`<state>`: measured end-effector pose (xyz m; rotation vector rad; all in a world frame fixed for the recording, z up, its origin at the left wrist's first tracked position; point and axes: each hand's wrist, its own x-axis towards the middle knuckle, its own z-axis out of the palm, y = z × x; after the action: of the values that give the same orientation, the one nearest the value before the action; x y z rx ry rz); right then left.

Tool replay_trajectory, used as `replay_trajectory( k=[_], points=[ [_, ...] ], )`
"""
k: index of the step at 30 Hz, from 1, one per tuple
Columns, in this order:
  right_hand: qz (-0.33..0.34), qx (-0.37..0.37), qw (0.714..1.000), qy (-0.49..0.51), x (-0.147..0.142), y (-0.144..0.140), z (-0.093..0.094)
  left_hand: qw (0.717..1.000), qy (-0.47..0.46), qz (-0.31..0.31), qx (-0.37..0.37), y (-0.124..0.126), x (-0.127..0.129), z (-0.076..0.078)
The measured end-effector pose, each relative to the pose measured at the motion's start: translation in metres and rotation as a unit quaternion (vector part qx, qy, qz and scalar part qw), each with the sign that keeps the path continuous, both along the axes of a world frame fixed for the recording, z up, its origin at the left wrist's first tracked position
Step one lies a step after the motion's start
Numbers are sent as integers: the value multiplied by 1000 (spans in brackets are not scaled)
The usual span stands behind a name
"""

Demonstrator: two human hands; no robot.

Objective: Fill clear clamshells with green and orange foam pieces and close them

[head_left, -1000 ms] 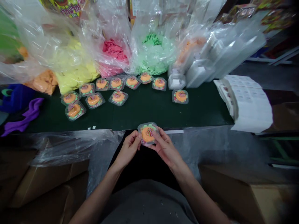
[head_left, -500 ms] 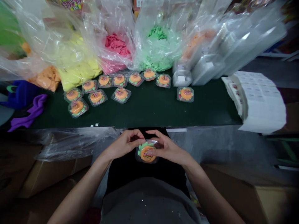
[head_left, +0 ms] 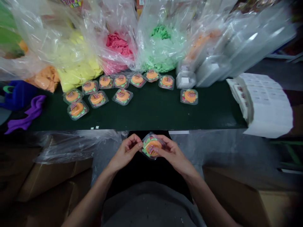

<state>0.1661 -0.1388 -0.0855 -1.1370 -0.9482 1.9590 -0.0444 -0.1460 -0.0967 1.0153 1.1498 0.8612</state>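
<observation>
A clear plastic clamshell box (head_left: 149, 151) with an orange, green and pink burger-like filling and a printed label is held over my lap, in front of the table edge. My right hand (head_left: 171, 153) grips its right side, thumb lying across the top. My left hand (head_left: 129, 150) pinches the box's left edge between thumb and curled fingers. Several similar filled boxes, such as one filled box (head_left: 122, 96), rest on the dark green table (head_left: 153, 116). Another filled box (head_left: 189, 96) sits apart on the right.
Along the back stand clear bags of yellow (head_left: 78, 71), pink (head_left: 118, 45) and green material (head_left: 162, 47). Stacked empty plastic boxes (head_left: 210, 69) lean at the right, beside label sheets (head_left: 270, 104). A purple cloth (head_left: 28, 115) lies at the left. Cardboard boxes (head_left: 56, 176) are below.
The held box has moved up slightly and turned in my hands. My left hand has shifted from its top left corner to its left edge; my right fingers have closed around the right side.
</observation>
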Motion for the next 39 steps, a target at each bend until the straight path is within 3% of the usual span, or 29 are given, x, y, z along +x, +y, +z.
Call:
replay_trajectory(
  k=[4,7,10,12,15,20,30,39],
  points=[
    [110,4,994,-7,7,2,6,977,98,-177,64,14,-14,18],
    [112,5,994,-13,7,1,8,956,141,-235,102,23,-14,28],
    [121,8,992,-17,7,-1,7,952,118,-263,106,26,-10,28],
    [132,6,991,-22,9,-2,6,958,95,-255,87,24,-8,23],
    [116,13,992,-40,12,-3,5,977,69,-194,54,17,-8,11],
    [10,69,993,-93,18,2,3,992,39,-113,30,11,-7,1],
    [46,12,998,-52,22,5,3,977,80,-193,51,15,-16,12],
    [32,21,995,-92,19,0,8,965,127,-213,86,11,-10,19]
  ],
)
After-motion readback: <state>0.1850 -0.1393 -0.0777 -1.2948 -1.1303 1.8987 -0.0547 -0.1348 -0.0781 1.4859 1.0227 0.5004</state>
